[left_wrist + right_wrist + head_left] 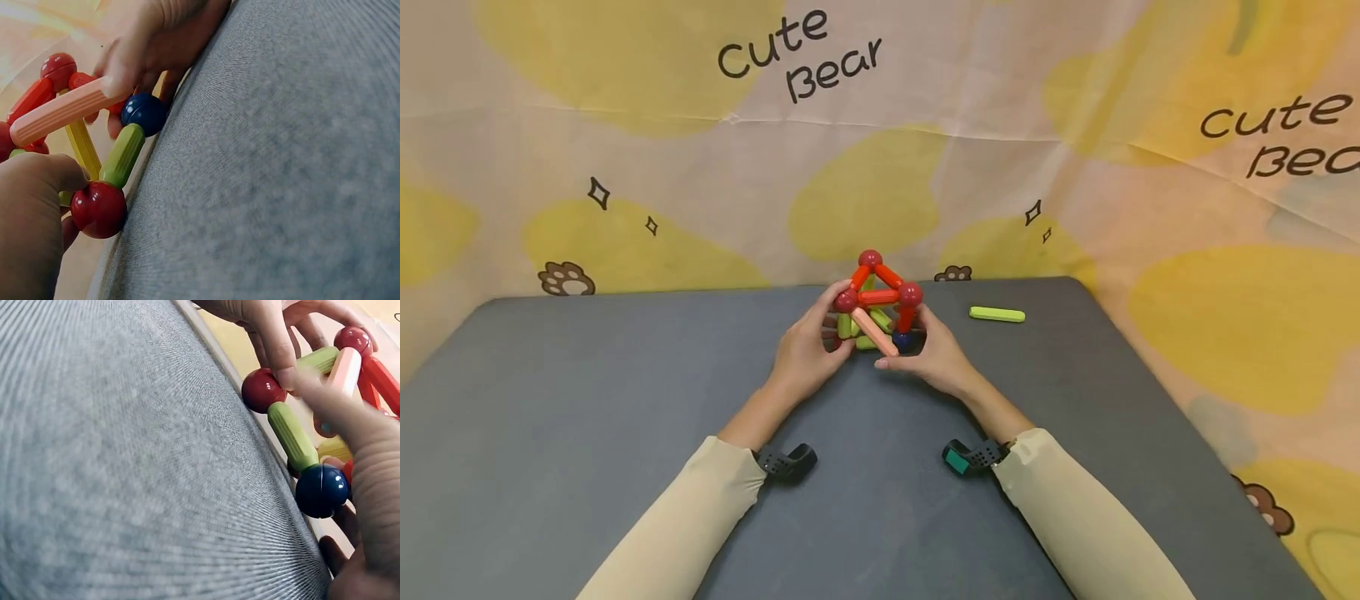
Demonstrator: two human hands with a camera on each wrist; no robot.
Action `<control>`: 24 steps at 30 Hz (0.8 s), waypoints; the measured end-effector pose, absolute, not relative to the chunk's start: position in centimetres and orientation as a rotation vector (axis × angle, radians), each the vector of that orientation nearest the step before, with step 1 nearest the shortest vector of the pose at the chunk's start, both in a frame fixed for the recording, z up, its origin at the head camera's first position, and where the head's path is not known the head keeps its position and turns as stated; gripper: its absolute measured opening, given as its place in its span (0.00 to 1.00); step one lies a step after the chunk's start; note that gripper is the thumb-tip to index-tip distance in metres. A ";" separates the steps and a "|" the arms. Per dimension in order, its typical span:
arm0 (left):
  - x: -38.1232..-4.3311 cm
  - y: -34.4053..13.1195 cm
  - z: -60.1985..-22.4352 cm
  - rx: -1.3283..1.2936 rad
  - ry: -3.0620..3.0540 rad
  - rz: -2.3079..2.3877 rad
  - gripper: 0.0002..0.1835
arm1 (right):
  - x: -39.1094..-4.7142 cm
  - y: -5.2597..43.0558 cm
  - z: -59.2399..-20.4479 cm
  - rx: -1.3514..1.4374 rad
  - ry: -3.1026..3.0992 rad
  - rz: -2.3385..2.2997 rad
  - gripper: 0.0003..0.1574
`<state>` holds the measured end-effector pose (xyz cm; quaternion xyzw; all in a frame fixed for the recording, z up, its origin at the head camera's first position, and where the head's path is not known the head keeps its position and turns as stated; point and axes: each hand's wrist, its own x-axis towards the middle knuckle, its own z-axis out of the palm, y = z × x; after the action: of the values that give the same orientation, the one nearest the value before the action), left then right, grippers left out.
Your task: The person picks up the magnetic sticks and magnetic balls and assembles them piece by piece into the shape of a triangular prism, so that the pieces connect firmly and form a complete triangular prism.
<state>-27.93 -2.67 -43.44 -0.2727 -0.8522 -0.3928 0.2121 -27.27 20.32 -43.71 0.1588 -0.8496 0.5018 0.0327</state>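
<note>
A frame of toy building balls and sticks stands on the table between my hands, with a triangle of red sticks point(878, 297) and dark red balls point(870, 259) on top. Green sticks point(292, 436) and a blue ball point(144, 114) form part of its base. My left hand point(807, 350) grips the frame's left side, its thumb by a lower red ball point(99, 209). A pink stick point(874, 332) slants from the upper left ball toward me. My right hand point(943, 354) holds its lower end by the thumb, with other fingers behind the blue ball, partly hidden.
A loose yellow-green stick point(997, 314) lies on the grey table point(625, 400), right of the frame. Behind the table's far edge hangs a patterned cloth point(985, 167). Dark bands point(786, 463) sit on both wrists.
</note>
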 end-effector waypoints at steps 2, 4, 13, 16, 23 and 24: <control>-28.1 -2.6 -43.4 -0.771 -2.358 -1.098 0.47 | -27.4 20.4 -43.8 0.504 -2.587 1.546 0.47; -28.1 -2.6 -43.4 -0.785 -2.351 -1.108 0.47 | -27.4 20.4 -43.9 0.484 -2.557 1.557 0.40; -28.0 -2.8 -43.4 -0.797 -2.335 -1.153 0.48 | -27.3 20.1 -43.9 0.422 -2.536 1.577 0.26; -28.0 -2.8 -43.4 -0.811 -2.331 -1.148 0.48 | -27.3 20.0 -43.9 0.389 -2.530 1.564 0.22; -27.8 -2.8 -43.4 -0.830 -2.339 -1.141 0.49 | -27.3 20.1 -44.1 0.304 -2.509 1.534 0.28; -27.8 -2.8 -43.4 -0.838 -2.333 -1.141 0.49 | -27.3 20.1 -44.1 0.271 -2.507 1.520 0.30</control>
<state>-27.82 -2.76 -43.41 -0.3007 -0.8368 -0.4093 0.2046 -27.31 20.09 -44.05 0.0915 -0.8473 0.5138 0.0987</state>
